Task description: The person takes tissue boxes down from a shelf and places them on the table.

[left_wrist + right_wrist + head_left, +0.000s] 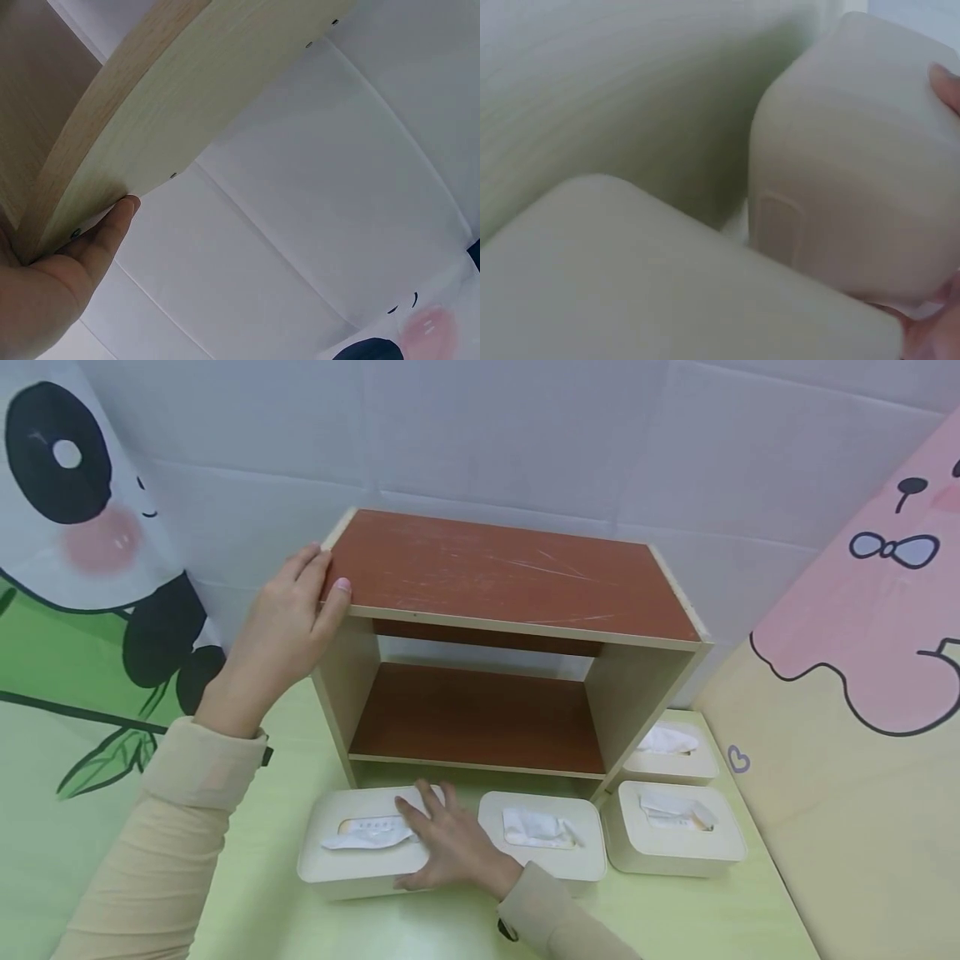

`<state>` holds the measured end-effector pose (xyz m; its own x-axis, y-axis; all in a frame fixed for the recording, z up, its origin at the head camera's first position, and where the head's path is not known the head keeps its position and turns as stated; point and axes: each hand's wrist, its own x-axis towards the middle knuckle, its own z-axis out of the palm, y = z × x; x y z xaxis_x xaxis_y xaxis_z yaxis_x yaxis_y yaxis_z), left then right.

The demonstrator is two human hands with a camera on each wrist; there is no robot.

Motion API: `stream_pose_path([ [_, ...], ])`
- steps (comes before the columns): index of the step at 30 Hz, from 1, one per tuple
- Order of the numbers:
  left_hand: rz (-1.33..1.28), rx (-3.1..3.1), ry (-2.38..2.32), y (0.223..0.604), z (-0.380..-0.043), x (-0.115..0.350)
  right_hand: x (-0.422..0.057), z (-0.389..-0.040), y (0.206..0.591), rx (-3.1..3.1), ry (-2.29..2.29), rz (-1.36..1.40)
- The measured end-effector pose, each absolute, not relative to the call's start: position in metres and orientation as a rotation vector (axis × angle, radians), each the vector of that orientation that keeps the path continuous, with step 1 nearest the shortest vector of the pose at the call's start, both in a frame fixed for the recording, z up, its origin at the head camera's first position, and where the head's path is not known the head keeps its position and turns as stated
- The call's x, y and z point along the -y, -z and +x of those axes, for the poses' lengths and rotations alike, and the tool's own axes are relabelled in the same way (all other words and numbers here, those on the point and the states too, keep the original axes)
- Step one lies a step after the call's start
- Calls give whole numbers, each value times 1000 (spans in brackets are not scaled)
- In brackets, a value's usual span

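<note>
My left hand (281, 618) grips the upper left corner of a small two-tier wooden shelf (510, 575), its thumb over the reddish-brown top. In the left wrist view, fingers (105, 236) lie along the pale side panel (157, 112). In front of the shelf, my right hand (457, 847) spans the right end of a cream tissue box (326, 839), thumb at the near side and fingers at the far side. A white tissue (371, 833) sticks out of its slot. The right wrist view has the held box (855, 165) beyond another box's pale wall (630, 277).
A second tissue box (540, 822) stands just right of my right hand. Two more, a nearer box (667, 852) and a farther box (671, 760), sit right of the shelf. Wall sheets with cartoon animals enclose the light green tabletop (262, 893).
</note>
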<state>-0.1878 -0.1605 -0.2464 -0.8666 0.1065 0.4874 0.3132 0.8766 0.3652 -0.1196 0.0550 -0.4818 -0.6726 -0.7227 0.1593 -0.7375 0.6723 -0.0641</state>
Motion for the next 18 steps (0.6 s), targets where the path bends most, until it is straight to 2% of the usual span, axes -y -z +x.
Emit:
stream_pose_path([
  [18,-347,2585,637,247,-209,172,-38,-134,497,2948,-221,1089],
])
